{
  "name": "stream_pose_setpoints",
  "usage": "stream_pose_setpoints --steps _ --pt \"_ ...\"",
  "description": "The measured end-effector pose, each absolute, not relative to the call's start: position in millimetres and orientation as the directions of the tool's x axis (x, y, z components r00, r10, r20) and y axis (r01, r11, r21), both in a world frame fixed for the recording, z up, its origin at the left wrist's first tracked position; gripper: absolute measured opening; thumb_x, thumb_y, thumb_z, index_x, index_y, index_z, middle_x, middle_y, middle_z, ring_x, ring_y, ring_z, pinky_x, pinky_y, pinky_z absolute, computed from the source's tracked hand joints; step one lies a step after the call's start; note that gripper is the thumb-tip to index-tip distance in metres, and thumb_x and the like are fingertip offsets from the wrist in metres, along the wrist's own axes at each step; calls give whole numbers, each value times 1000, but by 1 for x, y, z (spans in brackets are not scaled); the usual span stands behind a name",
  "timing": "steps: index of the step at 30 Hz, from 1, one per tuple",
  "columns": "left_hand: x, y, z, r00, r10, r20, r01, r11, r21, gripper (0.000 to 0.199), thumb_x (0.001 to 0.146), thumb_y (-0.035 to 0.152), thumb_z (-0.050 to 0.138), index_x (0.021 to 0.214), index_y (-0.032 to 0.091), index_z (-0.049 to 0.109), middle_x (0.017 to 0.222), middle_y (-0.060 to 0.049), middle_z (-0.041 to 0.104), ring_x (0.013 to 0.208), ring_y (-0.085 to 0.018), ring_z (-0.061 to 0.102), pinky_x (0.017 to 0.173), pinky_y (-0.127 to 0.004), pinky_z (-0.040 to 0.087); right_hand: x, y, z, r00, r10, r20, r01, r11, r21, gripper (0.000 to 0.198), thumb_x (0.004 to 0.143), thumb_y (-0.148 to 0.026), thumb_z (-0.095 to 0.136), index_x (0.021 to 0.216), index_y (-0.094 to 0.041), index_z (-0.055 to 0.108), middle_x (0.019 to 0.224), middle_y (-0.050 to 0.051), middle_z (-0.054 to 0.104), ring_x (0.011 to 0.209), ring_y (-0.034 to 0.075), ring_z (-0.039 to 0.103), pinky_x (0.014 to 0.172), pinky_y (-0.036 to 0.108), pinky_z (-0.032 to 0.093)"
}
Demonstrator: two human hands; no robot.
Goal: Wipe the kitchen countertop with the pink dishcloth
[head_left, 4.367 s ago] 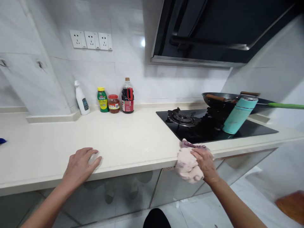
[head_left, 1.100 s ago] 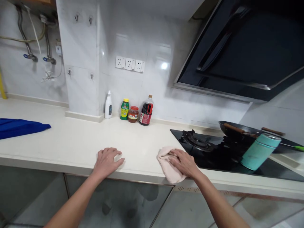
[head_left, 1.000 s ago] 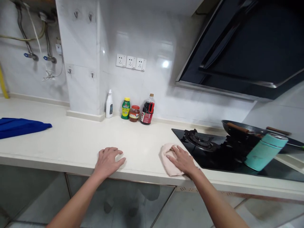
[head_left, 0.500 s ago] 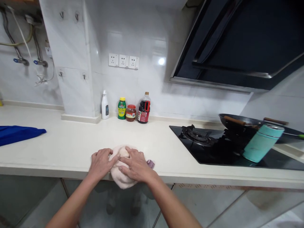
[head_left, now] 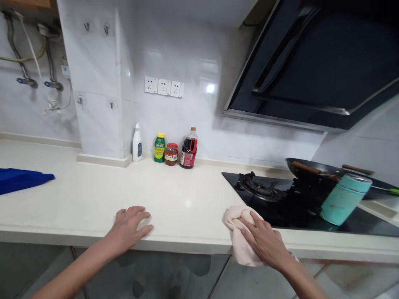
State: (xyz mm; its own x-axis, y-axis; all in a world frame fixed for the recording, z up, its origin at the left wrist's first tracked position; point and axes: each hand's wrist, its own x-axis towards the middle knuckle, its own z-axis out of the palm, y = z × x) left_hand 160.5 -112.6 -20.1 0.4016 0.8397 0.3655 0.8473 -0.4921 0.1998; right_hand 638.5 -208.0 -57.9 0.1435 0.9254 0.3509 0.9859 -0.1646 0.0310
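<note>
Under my right hand (head_left: pixel 264 238) is a pale pink cloth (head_left: pixel 245 245), bunched on the counter by the front left corner of the stove. Part of the cloth hangs over the counter's front edge, and my fingers press down into its folds. My left hand (head_left: pixel 129 228) rests at the front of the white countertop (head_left: pixel 174 195), fingers apart, holding nothing. Its palm side is hidden from view.
Against the wall stand a white spray bottle (head_left: pixel 137 143), a green bottle (head_left: pixel 159 148), a red-lidded jar (head_left: pixel 171 154) and a dark sauce bottle (head_left: pixel 188 149). A blue cloth (head_left: pixel 25 180) lies left. On the stove (head_left: pixel 296 203) are a teal tumbler (head_left: pixel 344 201) and a wok (head_left: pixel 330 166).
My right hand has slid the pink cloth to the right, up to the stove's corner. My left hand has come off the cloth and stays on the left.
</note>
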Motion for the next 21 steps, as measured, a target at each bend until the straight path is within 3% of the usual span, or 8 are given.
stream_pose_setpoints --steps 4,8,13,21 --pt "90 -92 -18 450 775 444 854 -518 38 33 90 52 54 108 33 75 129 -8 72 125 -31 61 113 -55 32 634 -190 -67 91 940 328 993 -110 40 56 98 -62 35 145 -40 56 164 9 33 137 40 43 103 65 41" --pt "10 -67 -16 324 826 462 928 -372 15 43 87 61 52 112 35 75 130 -6 72 124 -33 62 102 -51 45 650 -145 -67 63 963 264 998 -69 13 63 97 -68 32 150 -39 51 167 9 28 142 39 38 107 65 37" --pt "-40 -53 -23 331 834 442 928 -371 5 47 87 67 52 121 42 72 129 2 72 123 -30 63 100 -45 50 664 -62 -59 133 951 279 987 -154 54 60 99 -61 32 149 -35 51 165 14 29 139 43 40 102 70 38" --pt "-41 -55 -34 302 838 454 935 -354 33 48 87 63 58 125 38 73 134 -5 69 123 -30 63 102 -43 51 620 57 -27 390 900 192 921 -384 -72 61 100 -65 32 150 -34 50 163 15 30 139 48 39 105 70 31"
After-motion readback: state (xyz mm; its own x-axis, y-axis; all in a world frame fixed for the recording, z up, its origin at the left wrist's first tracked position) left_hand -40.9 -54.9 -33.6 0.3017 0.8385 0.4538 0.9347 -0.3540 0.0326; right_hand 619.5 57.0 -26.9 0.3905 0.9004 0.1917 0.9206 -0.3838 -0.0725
